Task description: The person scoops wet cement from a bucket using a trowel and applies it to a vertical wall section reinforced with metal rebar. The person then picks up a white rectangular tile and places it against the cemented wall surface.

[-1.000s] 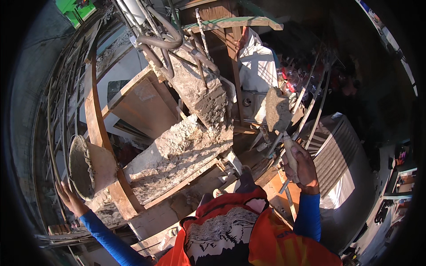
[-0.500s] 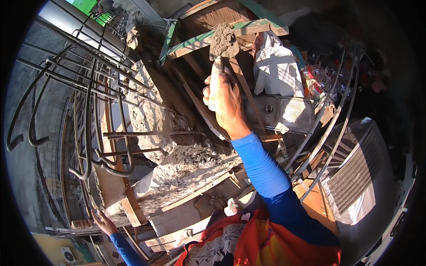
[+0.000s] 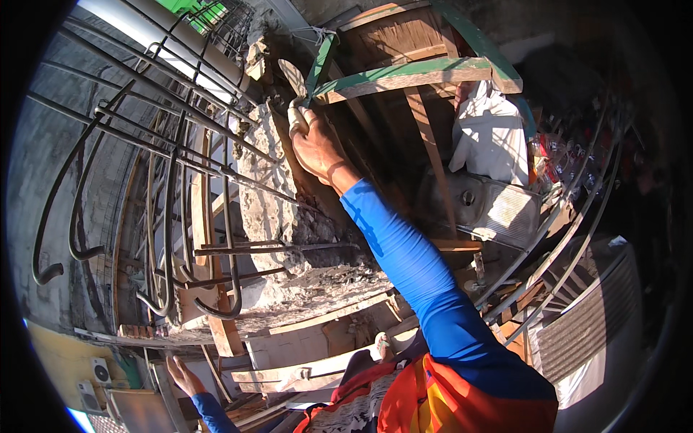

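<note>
At the upper end of the rough concrete column (image 3: 266, 213), by the green timber's (image 3: 411, 76) left end, the right hand (image 3: 317, 148) had just crossed from mid-timber, apparently bringing the work to the column; the left hand (image 3: 185, 377), fingers spread, held nothing. The trowel (image 3: 291, 76) stood in the right hand's grip, blade upward beyond the fingers, its contact unclear.

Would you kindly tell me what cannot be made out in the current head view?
In the head view:
Handle of the trowel: mostly hidden by the right hand.
Left sleeve: cut off by the lower edge.
Separate items in the shaded heap at right: too small and dim.
</note>
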Demonstrator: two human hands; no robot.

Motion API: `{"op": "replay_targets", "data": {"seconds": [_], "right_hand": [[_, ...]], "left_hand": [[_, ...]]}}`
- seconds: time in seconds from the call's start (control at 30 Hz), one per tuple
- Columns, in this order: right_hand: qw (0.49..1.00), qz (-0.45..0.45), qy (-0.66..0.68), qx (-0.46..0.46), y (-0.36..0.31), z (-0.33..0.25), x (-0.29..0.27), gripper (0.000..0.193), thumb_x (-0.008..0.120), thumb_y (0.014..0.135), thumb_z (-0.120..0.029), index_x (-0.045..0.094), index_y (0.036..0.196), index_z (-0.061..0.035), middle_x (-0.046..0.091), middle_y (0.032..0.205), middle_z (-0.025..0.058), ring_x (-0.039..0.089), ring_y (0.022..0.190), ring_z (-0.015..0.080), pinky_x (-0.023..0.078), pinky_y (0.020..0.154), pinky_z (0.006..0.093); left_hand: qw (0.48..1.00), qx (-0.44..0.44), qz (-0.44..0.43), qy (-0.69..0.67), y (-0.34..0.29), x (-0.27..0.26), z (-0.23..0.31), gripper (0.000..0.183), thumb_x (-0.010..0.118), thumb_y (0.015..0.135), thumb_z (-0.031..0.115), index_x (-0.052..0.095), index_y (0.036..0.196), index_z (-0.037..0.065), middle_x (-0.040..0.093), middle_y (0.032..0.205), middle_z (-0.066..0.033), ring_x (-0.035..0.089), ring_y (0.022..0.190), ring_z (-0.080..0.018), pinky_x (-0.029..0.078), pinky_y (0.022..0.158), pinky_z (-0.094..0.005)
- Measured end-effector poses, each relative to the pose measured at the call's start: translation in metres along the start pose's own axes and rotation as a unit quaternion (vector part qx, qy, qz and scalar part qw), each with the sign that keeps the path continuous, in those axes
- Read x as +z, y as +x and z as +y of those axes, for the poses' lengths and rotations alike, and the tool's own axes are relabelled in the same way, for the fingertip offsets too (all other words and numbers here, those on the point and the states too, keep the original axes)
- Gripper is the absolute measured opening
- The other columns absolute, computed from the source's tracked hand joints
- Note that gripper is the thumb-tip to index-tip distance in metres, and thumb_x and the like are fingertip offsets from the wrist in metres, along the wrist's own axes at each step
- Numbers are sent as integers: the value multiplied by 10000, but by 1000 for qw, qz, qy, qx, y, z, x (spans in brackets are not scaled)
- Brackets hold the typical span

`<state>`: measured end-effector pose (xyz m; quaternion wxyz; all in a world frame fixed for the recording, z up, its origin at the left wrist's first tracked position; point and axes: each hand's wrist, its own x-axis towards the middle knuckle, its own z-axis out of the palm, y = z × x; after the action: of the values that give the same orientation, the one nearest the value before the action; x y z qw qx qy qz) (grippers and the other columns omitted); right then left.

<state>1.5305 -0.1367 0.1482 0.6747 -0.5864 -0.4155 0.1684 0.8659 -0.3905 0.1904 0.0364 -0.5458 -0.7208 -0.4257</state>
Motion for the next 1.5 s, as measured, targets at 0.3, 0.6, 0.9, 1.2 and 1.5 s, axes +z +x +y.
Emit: {"op": "replay_targets", "data": {"seconds": [0.3,0.6,0.9,1.2,1.5], "right_hand": [[996,-84,-26,31,9,40,-6,230,585,914,-161,659,1104,-54,682,1097,150,652,976,293,511,835,366],[938,-199,199,203,24,35,0,259,524,1008,-319,581,890,-95,538,715,-6,532,567,144,402,490,349],[857,-281,353,251,-8,14,-41,311,546,1016,-353,594,1140,-72,586,831,39,545,582,124,451,461,296],[681,-336,553,343,-16,20,-111,320,495,1036,-293,524,1196,-18,576,895,65,482,605,55,387,424,180],[956,2,289,40,-30,-27,-69,331,538,1014,-299,529,1258,-76,616,990,117,575,769,189,454,613,297]], "left_hand": [[998,-41,-8,-38,-1,20,-3,626,565,1029,412,443,1459,-27,470,1495,-174,438,1382,-258,312,1171,-391],[998,-22,-16,-55,-4,38,-1,581,554,1039,387,469,1448,-17,529,1432,-146,487,1327,-236,350,1130,-361],[994,-75,3,-74,-36,29,-9,579,591,1029,339,448,1448,-34,504,1457,-194,466,1356,-267,332,1150,-381],[989,-102,-15,-107,-40,41,-38,557,602,1024,316,462,1425,-46,531,1422,-202,506,1320,-282,363,1127,-378],[993,-92,11,-76,-62,11,-60,557,616,1018,296,459,1431,-43,522,1424,-196,500,1319,-274,373,1115,-373]]}}
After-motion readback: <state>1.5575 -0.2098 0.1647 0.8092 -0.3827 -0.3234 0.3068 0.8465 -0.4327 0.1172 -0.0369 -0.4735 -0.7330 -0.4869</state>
